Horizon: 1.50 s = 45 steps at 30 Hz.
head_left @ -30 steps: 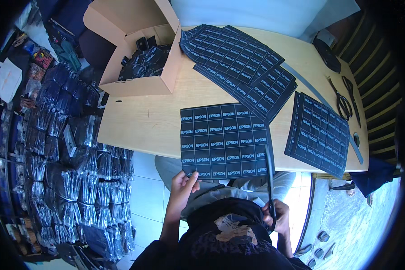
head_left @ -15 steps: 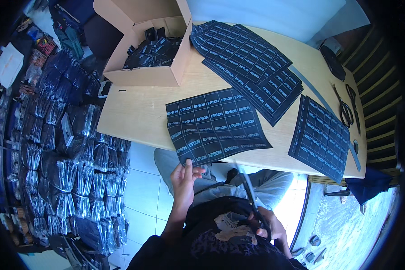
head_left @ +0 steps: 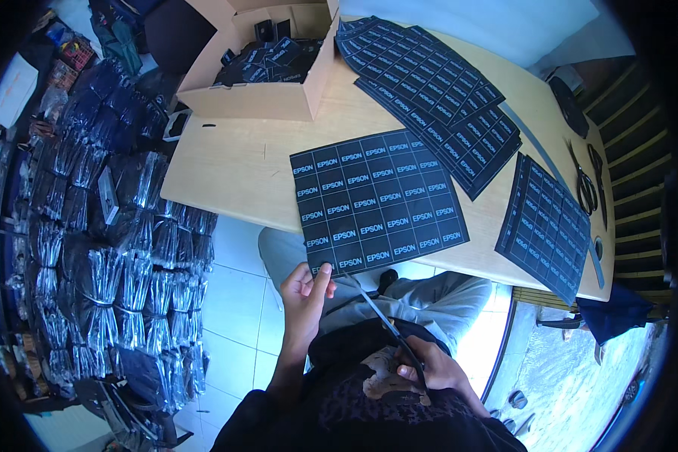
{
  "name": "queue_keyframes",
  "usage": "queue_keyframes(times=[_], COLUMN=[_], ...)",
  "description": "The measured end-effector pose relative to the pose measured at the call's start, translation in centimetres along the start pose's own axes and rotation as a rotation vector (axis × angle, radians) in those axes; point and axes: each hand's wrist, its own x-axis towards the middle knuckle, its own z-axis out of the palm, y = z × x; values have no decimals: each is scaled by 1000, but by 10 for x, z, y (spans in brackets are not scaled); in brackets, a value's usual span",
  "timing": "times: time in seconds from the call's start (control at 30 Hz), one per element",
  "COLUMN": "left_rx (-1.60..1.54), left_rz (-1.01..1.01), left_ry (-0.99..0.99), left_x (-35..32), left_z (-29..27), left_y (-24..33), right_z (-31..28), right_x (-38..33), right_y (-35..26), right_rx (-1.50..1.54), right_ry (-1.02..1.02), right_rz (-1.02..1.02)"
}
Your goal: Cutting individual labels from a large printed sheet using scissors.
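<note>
Between thumb and fingers, my left hand [head_left: 306, 295] pinches the near left corner of a black sheet [head_left: 377, 207] printed with a grid of white-lettered rectangles. The sheet lies partly on the table and overhangs its near edge. In front of my torso, my right hand [head_left: 432, 365] is closed on the black handles of a pair of scissors [head_left: 378, 310]. Their narrow blades point up and left, with the tips at the sheet's near edge beside my left hand. Whether the tips touch the sheet I cannot tell.
A cardboard box [head_left: 256, 103] of cut black pieces stands at the far left of the table [head_left: 230, 169]. Stacked printed sheets [head_left: 437, 90] lie behind, and another stack [head_left: 546, 226] is at right, near spare scissors [head_left: 584, 188] and a ruler [head_left: 539, 143]. Bundled plastic-wrapped goods [head_left: 102, 294] fill the left.
The scissors have swung up and left, bringing their tips to the sheet's near edge. The sheet lies flatter, and my left hand still pinches its corner.
</note>
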Motion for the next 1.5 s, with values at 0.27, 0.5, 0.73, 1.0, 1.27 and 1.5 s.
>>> queue_keyframes(times=[0.27, 0.5, 0.73, 1.0, 1.27, 1.5], left_rx=[7, -36, -96, -66, -65, -49], left_rz=[-3, -39, -73, -42, -41, -43], left_ry=[-78, -126, -171, -185, -182, -178], left_x=[-1, -3, -3, -6, -9, -7], left_z=[-9, -4, -3, -2, -3, -4], left_y=[-3, -1, -4, -6, -8, -8], right_z=[18, 33, 40, 43, 44, 43], right_x=[26, 38, 41, 41, 44, 44], right_y=[-2, -5, -2, -1, 4, 2], right_rx=[149, 223, 269, 249, 217, 242], right_ry=[45, 38, 58, 40, 58, 69], right_rz=[-213, -207, -280, -328, -376, -358])
